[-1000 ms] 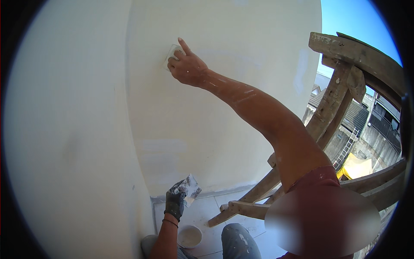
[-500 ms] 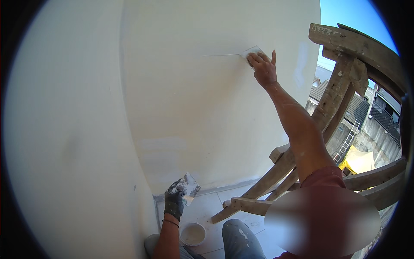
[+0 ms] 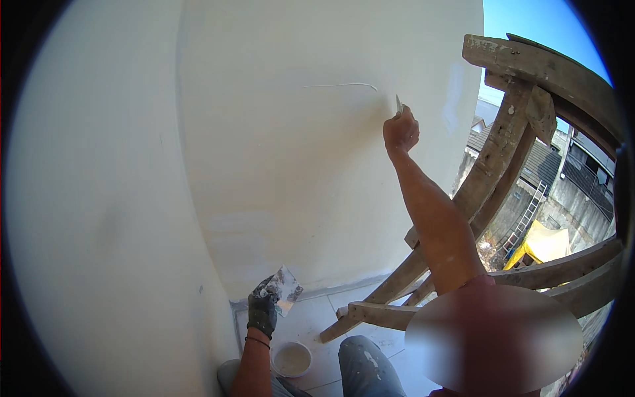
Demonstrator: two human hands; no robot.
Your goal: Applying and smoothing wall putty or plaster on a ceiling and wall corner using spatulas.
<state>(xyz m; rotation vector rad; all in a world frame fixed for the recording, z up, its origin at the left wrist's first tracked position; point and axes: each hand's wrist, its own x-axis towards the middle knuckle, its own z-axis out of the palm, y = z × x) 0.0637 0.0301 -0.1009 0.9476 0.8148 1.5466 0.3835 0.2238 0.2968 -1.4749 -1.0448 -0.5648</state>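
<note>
My bare right hand (image 3: 402, 131) is closed round a putty scraper (image 3: 399, 104), its thin plate seen nearly edge-on, just off the cream wall (image 3: 297, 145). To the left of that hand a thin raised line of white filler (image 3: 340, 85) runs across the wall and hooks down at its right end. Lower down, my left hand (image 3: 262, 311), in a dark smeared glove, grips a second putty scraper (image 3: 286, 290), a square plate with white putty on its face. Below and to the right of the glove a round white bucket (image 3: 291, 359) stands on the floor.
Wooden trestle beams (image 3: 489, 165) rise on the right, close beside my right forearm. Another wall (image 3: 106, 198) meets the cream one at a left corner. White floor tiles (image 3: 317, 311) lie below. Beyond the trestle show a ladder (image 3: 526, 218) and a yellow canopy (image 3: 546, 245).
My right hand has come away from the end of the filler line and turned the scraper from flat to edge-on. The line's hooked end is now uncovered. My left hand has barely moved.
</note>
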